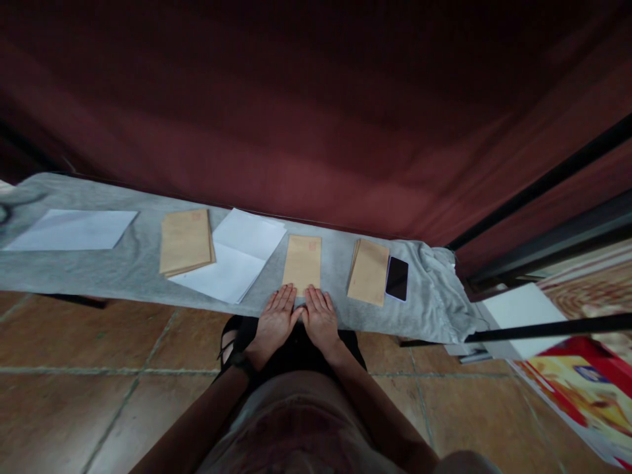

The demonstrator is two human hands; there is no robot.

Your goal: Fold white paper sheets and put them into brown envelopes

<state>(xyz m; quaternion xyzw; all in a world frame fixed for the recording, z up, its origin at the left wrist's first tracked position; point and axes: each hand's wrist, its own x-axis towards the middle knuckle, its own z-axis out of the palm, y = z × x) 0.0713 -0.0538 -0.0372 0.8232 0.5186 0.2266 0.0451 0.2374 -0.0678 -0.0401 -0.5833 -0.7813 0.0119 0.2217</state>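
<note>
Across a long, low surface draped in grey cloth (123, 276), paper goods lie in a row, seen from above by the person standing over it. At the far left rests a white sheet (74, 230), flat and alone. Next comes a small stack of brown envelopes (185, 241), its right edge overlapping a spread of white paper (237, 260) that fans toward the near edge of the cloth. Near the middle lies a single brown envelope (301, 260), set lengthwise away from the person, with a small red mark at its far corner. The left hand (276, 319) and right hand (320, 317) lie side by side, palms down, fingers straight and close together, fingertips at the near end of this envelope; neither hand grips anything. A dark band (240, 361) circles the left wrist. Just right of the hands sits a second stack of brown envelopes (368, 271), and touching its right side a dark phone (397, 278). Behind the cloth hangs a deep red curtain (316, 118); below it the floor is brown tile (74, 368)
</note>
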